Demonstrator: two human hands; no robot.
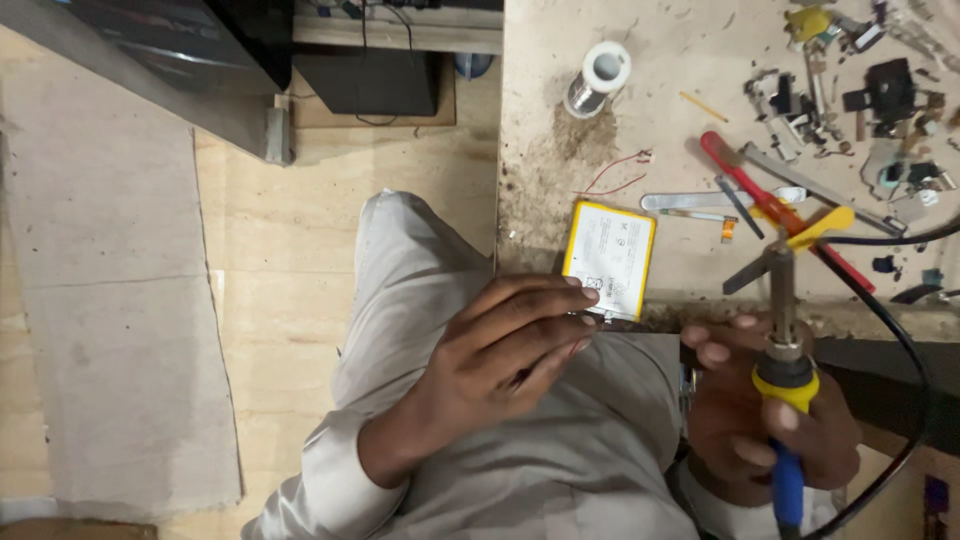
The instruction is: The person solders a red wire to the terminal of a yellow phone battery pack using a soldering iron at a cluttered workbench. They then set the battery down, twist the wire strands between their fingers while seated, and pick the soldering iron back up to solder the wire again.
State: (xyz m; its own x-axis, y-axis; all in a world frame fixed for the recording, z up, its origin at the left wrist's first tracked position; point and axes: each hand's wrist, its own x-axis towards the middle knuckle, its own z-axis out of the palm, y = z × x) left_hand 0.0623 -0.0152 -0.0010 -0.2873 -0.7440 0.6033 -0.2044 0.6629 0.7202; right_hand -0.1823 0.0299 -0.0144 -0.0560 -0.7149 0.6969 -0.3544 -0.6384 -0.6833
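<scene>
Seen from above: the left hand (500,355) pinches what looks like a thin wire at the edge of the surface (560,120), beside a flat yellow-edged battery (610,245). The right hand (770,420) grips a soldering iron (785,330); a steady tip matters here.

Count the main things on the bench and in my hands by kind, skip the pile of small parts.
Soldering iron, in right hand: 1
Flat battery pack, by left hand: 1
Solder spool: 1
Red-handled tool: 1
Total: 4
</scene>
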